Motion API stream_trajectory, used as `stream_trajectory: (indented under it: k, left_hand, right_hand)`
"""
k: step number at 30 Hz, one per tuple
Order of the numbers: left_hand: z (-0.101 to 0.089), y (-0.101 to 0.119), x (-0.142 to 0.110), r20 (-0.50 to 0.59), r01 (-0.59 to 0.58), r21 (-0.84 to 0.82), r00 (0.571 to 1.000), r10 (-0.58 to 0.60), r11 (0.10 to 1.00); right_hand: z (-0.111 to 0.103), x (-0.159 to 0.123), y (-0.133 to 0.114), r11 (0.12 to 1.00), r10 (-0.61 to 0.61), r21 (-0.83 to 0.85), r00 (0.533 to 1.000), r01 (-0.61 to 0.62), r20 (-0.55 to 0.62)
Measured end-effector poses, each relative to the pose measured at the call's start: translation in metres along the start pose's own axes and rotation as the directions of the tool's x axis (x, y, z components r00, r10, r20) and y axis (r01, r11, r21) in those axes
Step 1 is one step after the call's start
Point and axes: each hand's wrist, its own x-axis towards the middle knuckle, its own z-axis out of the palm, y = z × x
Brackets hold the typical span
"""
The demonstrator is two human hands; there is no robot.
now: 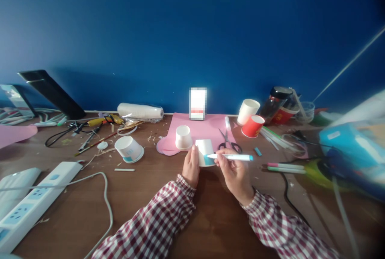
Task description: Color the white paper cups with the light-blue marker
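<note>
My left hand (191, 167) grips the left side of a white paper cup (204, 147), which is upside down with a patch of blue on its lower side. My right hand (234, 172) is closed around a white marker (234, 157) with a light blue end. The marker's tip meets the blue patch, or lies just in front of it. Behind the held cup, a small white cup (183, 137) stands upside down on pink paper (207, 124). Open scissors (227, 141) lie to the right. Further left, a white cup with a blue patch (128, 149) rests on the table.
A red paper cup (253, 126), another white cup (248, 111) and a dark jar (274, 102) stand at the back right. Pink and green markers (285, 168) lie nearer. A power strip (39, 198) with a cable occupies the left. A wrapped cup stack (140, 111) lies near the wall.
</note>
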Motion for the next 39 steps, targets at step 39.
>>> stream_trajectory:
  k: [39]
  left_hand:
    - [0.0001,0.0012,0.0006,-0.01,0.058,-0.058,0.998,-0.058,0.997]
  right_hand:
    - [0.0003,0.0004,-0.0025,0.999,0.041,0.014,0.999,-0.041,-0.025]
